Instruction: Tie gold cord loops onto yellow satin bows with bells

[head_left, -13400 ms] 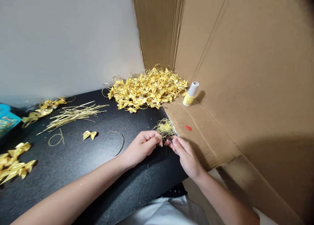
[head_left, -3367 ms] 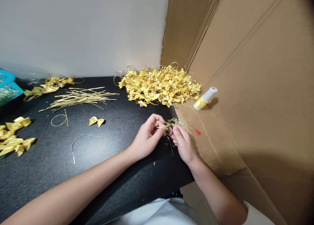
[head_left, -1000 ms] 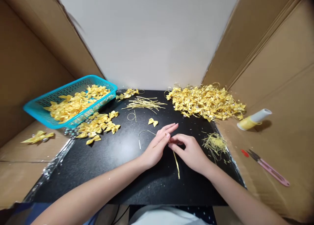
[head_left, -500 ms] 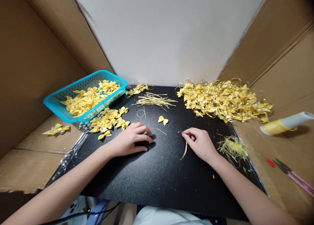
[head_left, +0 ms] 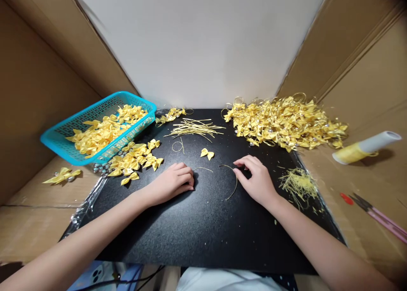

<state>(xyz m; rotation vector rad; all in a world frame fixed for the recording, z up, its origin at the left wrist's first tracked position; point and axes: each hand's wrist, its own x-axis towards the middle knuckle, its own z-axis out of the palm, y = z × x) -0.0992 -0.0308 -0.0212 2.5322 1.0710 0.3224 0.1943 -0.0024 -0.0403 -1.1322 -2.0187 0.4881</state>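
On the black mat [head_left: 190, 236] my left hand [head_left: 171, 184] rests knuckles up with its fingers curled together. A short gold cord [head_left: 204, 169] runs out from under its fingertips. My right hand [head_left: 257, 180] lies on the mat with its fingers loosely apart and holds nothing. Its thumb is right beside a longer curved gold cord [head_left: 232, 184], which lies flat between the two hands. A single yellow bow [head_left: 207, 153] sits just beyond the hands.
A teal basket [head_left: 60, 143] of yellow bows is far left, with loose bows [head_left: 136, 159] beside it. Cut gold cords [head_left: 193, 128] lie at the back, a big pile of looped bows [head_left: 286, 123] back right. Clippings [head_left: 299, 185], a thread spool [head_left: 362, 148] and pink snips [head_left: 380, 217] are to the right. Cardboard walls stand on both sides.
My right hand has let the curved cord down onto the mat and spread its fingers. My left hand has stayed curled at the end of the short cord.
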